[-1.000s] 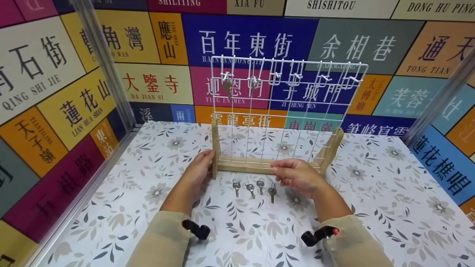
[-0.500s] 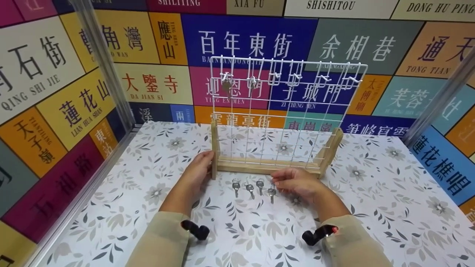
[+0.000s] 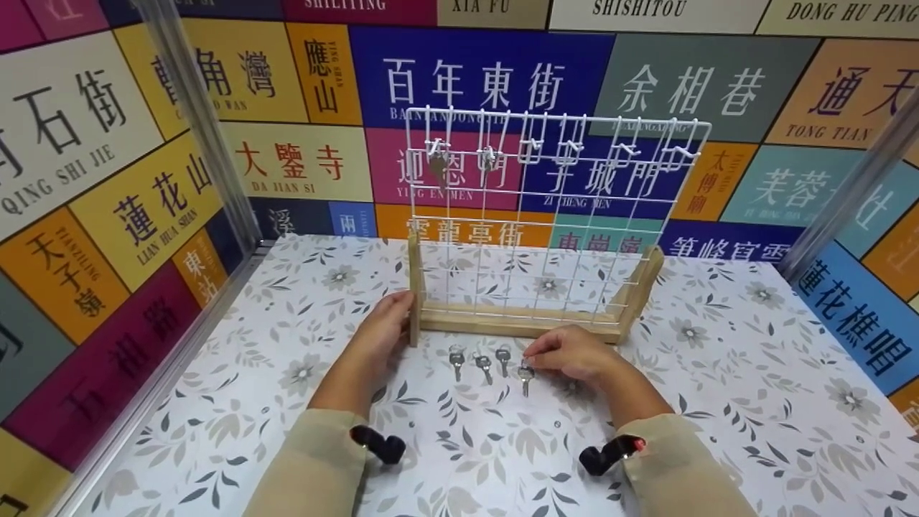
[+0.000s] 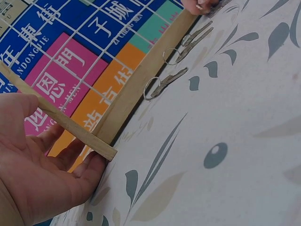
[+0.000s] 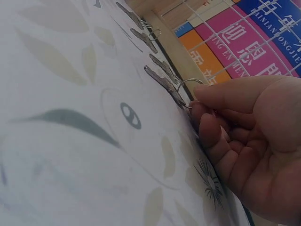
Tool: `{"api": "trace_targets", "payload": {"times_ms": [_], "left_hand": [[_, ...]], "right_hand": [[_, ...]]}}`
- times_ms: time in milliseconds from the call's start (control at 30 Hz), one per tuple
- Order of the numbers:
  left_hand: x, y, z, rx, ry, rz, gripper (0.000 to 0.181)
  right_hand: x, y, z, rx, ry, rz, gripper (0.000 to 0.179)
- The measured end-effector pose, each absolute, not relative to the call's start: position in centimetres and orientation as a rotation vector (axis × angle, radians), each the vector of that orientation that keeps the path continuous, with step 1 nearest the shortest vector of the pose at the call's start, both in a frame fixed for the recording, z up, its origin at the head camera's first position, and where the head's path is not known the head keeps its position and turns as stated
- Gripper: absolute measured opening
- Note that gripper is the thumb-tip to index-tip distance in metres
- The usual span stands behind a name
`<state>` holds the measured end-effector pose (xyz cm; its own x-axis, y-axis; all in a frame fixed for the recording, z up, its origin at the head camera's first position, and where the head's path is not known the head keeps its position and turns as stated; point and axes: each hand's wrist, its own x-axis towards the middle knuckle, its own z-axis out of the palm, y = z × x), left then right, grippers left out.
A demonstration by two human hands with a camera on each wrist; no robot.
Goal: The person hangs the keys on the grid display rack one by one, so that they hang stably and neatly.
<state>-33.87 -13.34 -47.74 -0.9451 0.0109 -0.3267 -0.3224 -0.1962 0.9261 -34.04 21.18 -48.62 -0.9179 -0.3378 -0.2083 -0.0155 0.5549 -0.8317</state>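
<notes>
In the head view, a white wire grid (image 3: pixel 538 194) stands in a wooden frame on the flower-patterned bench (image 3: pixel 474 459). The left hand (image 3: pixel 388 322) has its grip wrapped on the left wooden upright (image 3: pixel 414 287), low down. The right hand (image 3: pixel 574 353) grasps the ring of the rightmost key (image 3: pixel 526 373) by the fingertips, in front of the base bar (image 3: pixel 474 324) and near the right wooden upright (image 3: pixel 639 294). Beside that key lie three others: the leftmost key (image 3: pixel 457 362), the second key (image 3: pixel 483 368) and the third key (image 3: pixel 503 359), all with their blades towards the person. Hooks line the top of the grid; one key (image 3: pixel 439 171) hangs from the first on the left and another key (image 3: pixel 490 159) from the next. Wall panels (image 3: pixel 481 72) with large characters rise behind.

In the left wrist view, the left wooden upright passes between the thumb and the curled fingers. Keys with their rings lie along the base bar, and the right hand's fingertips show at the top edge.

In the right wrist view, the thumb and forefinger pinch the rightmost key's ring; whether its blade touches the bench I cannot tell. The third key is just beside it, the other two farther off.
</notes>
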Motion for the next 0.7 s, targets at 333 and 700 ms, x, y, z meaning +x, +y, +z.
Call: {"api": "trace_targets", "payload": {"times_ms": [333, 700], "left_hand": [[-33.8, -13.2, -47.7, -0.355, 1.865, 2.249, 0.041], [-33.6, -13.2, -47.5, -0.362, 1.821, 2.252, 0.039]], "right_hand": [[-33.9, 21.0, -48.7, -0.248, 2.471, -1.345, 0.018], [-33.6, 21.0, -47.2, -0.199, 2.313, -1.604, 0.026]]}}
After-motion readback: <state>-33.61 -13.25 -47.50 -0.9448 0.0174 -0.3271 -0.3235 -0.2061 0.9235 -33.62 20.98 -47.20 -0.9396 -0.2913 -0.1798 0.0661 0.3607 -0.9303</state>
